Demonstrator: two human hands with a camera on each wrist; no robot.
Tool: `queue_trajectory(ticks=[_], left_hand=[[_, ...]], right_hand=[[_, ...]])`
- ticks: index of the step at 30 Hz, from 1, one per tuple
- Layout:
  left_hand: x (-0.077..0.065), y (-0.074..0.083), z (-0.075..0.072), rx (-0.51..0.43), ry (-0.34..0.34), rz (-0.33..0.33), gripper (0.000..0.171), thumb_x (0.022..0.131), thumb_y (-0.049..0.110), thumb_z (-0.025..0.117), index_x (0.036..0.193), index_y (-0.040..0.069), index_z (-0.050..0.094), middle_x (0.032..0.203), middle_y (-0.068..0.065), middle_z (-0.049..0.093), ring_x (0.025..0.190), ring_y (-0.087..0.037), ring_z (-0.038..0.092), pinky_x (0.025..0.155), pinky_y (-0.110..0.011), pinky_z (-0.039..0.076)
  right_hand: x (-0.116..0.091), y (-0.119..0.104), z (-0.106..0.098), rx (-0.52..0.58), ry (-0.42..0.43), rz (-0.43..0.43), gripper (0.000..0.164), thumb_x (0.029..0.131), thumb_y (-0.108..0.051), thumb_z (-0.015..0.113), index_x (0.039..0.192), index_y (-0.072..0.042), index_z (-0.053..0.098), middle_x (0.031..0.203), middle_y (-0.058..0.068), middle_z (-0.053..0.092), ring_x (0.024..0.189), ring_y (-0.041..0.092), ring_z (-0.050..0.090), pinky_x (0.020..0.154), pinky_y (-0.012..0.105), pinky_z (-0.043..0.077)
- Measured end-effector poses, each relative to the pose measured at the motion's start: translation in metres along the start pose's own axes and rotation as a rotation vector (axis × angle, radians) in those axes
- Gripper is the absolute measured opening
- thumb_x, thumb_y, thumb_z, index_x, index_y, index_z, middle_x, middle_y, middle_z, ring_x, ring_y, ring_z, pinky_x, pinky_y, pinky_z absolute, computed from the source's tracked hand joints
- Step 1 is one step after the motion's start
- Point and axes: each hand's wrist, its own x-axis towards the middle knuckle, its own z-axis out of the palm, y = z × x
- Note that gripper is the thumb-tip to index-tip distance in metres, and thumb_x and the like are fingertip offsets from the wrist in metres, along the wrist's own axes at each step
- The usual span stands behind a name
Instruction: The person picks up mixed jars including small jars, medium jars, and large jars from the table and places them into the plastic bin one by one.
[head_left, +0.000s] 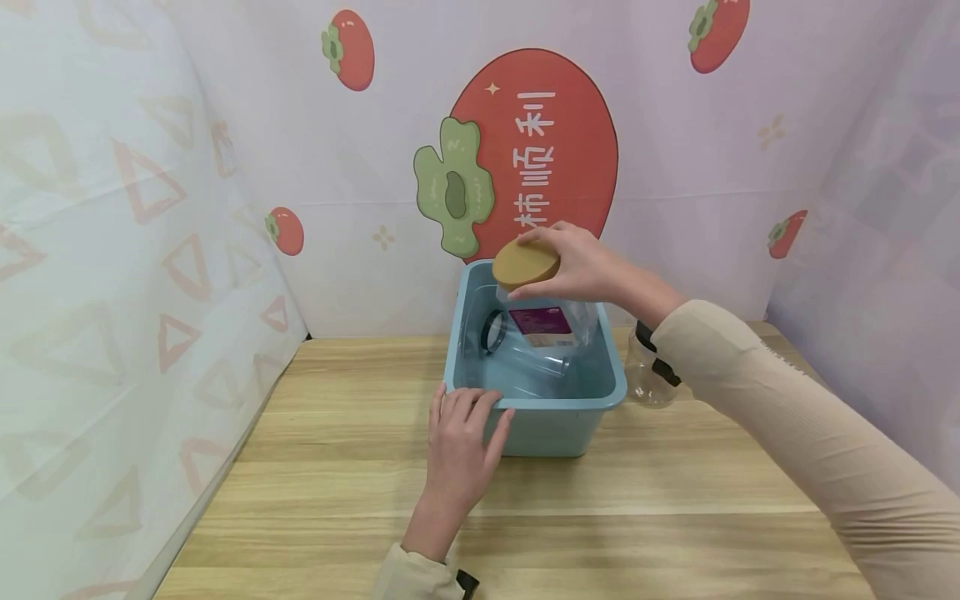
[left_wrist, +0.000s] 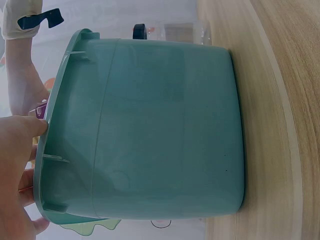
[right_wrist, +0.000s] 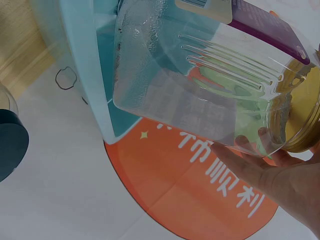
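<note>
Pale-blue plastic: a deep rectangular bin [head_left: 543, 433], set on the wood-grain table [head_left: 337, 467] before a persimmon-printed backdrop [head_left: 390, 158]. Its near-left rim is gripped by the left hand [head_left: 461, 442], fingers hooked over the edge, thumb outside; presumably the bin is steadied that way against knocks.

Over the far part of the opening, a clear gold-lidded jar [right_wrist: 165, 75] is held by the right hand [head_left: 573, 262], fingers and thumb clamped about its lid end. Lid is tilted and uppermost, body slanted down into the bin's opening, purple label [head_left: 545, 322] showing. The hold at the top was probably chosen so that the knuckles are spared the walls. Whether the base is touching anything cannot be told.

Inside the bin, toward the left, a clear black-ringed jar [head_left: 525, 360] is laid on its side, likely because less height is taken up thus.

Just right of the bin, a dark-lidded jar [head_left: 647, 383] is stood upright on the table, partly hidden by the right sleeve [head_left: 780, 425]; no propping seems needed.
</note>
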Motion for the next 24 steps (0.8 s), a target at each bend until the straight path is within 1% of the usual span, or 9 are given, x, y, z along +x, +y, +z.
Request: queue_trajectory(ticks=[4, 12, 19, 24], left_hand=[[0.0, 0.0, -0.001, 0.001, -0.003, -0.003, 0.024, 0.092, 0.021, 0.082, 0.111, 0.007, 0.076, 0.106, -0.008, 0.071, 0.106, -0.028, 0.064, 0.112, -0.065, 0.044], [0.0, 0.0, -0.001, 0.005, 0.006, 0.008, 0.023, 0.092, 0.021, 0.082, 0.11, 0.007, 0.076, 0.105, -0.008, 0.071, 0.106, -0.028, 0.064, 0.111, -0.065, 0.044], [0.0, 0.0, -0.001, 0.007, 0.007, 0.009, 0.023, 0.092, 0.021, 0.082, 0.11, 0.007, 0.077, 0.104, -0.008, 0.071, 0.106, -0.028, 0.064, 0.111, -0.065, 0.044], [0.0, 0.0, -0.001, 0.009, 0.008, 0.011, 0.023, 0.092, 0.021, 0.082, 0.109, 0.007, 0.077, 0.104, -0.008, 0.071, 0.105, -0.027, 0.064, 0.111, -0.065, 0.044]], right_hand=[[0.001, 0.0, 0.003, 0.002, 0.001, -0.002, 0.081, 0.083, -0.039, 0.089, 0.151, -0.011, 0.056, 0.139, 0.019, 0.055, 0.122, 0.034, 0.051, 0.09, 0.049, 0.053], [0.001, 0.001, 0.009, 0.022, -0.011, 0.003, 0.081, 0.083, -0.039, 0.089, 0.152, -0.012, 0.056, 0.136, 0.019, 0.056, 0.119, 0.033, 0.052, 0.089, 0.048, 0.053], [0.003, 0.001, 0.013, 0.023, -0.02, 0.001, 0.081, 0.083, -0.039, 0.089, 0.152, -0.011, 0.056, 0.14, 0.019, 0.056, 0.122, 0.033, 0.05, 0.09, 0.048, 0.053], [0.004, 0.002, 0.017, 0.021, -0.02, -0.008, 0.08, 0.083, -0.039, 0.089, 0.151, -0.012, 0.057, 0.139, 0.019, 0.056, 0.122, 0.034, 0.05, 0.09, 0.049, 0.054]])
